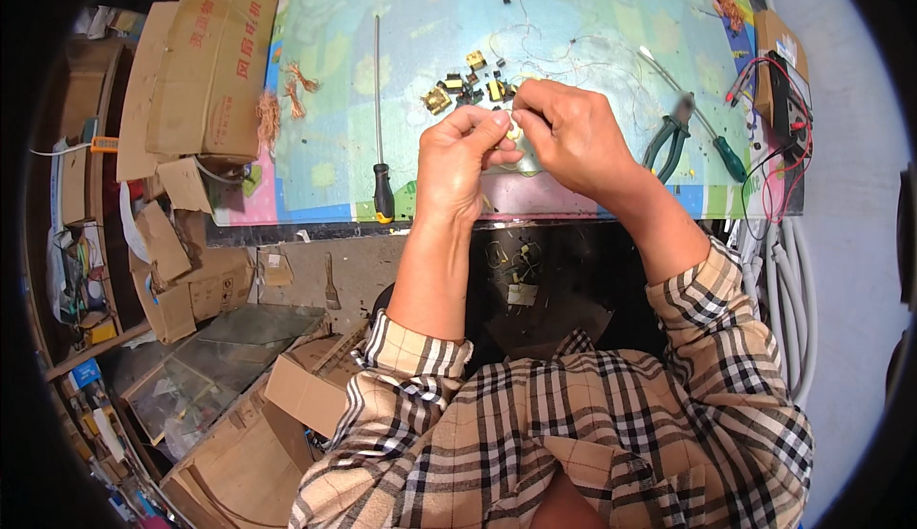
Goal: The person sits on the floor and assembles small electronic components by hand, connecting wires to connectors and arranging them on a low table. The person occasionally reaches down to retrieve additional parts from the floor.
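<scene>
My left hand (452, 161) and my right hand (577, 137) meet over the near part of the table, both closed in a pinch. Between the fingertips shows a sliver of a small pale-yellow piece (515, 132); the fingers hide the rest, so its kind is unclear. Just beyond the left fingers lies a loose group of small yellow-and-black transformers (437, 100), with black bits among them. Thin wire (573, 44) trails in loops over the mat from behind the right hand.
A long screwdriver (382, 185) lies left of my hands. On the right are green-handled pliers (669, 142), a green-handled screwdriver (730, 158) and a black meter (789, 114) with red and black leads. Copper wire bundles (268, 118) lie beside a cardboard box (205, 61) at left.
</scene>
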Motion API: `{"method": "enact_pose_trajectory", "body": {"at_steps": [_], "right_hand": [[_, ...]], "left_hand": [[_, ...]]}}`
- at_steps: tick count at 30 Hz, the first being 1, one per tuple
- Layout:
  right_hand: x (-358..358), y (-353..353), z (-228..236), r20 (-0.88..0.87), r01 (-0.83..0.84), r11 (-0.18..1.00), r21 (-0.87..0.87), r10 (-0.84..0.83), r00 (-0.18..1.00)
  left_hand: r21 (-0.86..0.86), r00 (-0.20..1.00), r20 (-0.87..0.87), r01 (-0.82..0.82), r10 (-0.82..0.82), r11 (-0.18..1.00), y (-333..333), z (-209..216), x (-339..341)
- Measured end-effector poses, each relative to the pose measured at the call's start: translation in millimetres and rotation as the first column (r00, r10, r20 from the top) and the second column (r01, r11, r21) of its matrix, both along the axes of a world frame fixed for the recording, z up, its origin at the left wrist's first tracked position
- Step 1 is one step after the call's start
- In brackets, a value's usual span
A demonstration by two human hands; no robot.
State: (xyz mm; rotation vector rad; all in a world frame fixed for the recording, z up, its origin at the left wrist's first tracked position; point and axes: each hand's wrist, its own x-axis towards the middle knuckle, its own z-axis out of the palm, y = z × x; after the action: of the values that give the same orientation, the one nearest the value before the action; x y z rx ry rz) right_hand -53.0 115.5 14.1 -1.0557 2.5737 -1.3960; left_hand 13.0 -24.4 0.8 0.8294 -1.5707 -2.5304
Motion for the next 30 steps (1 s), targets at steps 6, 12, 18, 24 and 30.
{"method": "enact_pose_trajectory", "body": {"at_steps": [6, 12, 18, 24, 30], "right_hand": [[4.7, -2.6, -1.5, -0.039, 0.019, 1.0, -0.01, -0.019, 0.999], [2.9, -0.9, 9.2, 0.339, 0.006, 1.0, 0.024, -0.014, 0.941], [-0.9, 1.9, -0.4, 0.365, 0.007, 0.999, -0.037, 0.007, 0.931], [-2.2, 1.3, 13.0, 0.449, -0.077, 0.996, 0.054, 0.045, 0.893], [-5.9, 3.2, 18.5, 0.37, -0.06, 0.983, 0.175, -0.01, 0.929]], "left_hand": [[-0.064, 0.996, -0.031, -0.09, 0.088, 0.994, 0.2, -4.6, -0.5], [-0.293, 0.991, -0.129, -0.061, 0.024, 0.954, 1.2, -3.0, 1.2], [-0.32, 0.994, -0.102, 0.012, -0.047, 0.947, 0.2, -1.2, 0.2], [-0.153, 0.994, -0.1, -0.051, 0.036, 0.987, -2.0, -4.3, 0.1], [-0.14, 0.994, -0.092, -0.07, 0.057, 0.988, -12.6, -2.0, 0.4]]}}
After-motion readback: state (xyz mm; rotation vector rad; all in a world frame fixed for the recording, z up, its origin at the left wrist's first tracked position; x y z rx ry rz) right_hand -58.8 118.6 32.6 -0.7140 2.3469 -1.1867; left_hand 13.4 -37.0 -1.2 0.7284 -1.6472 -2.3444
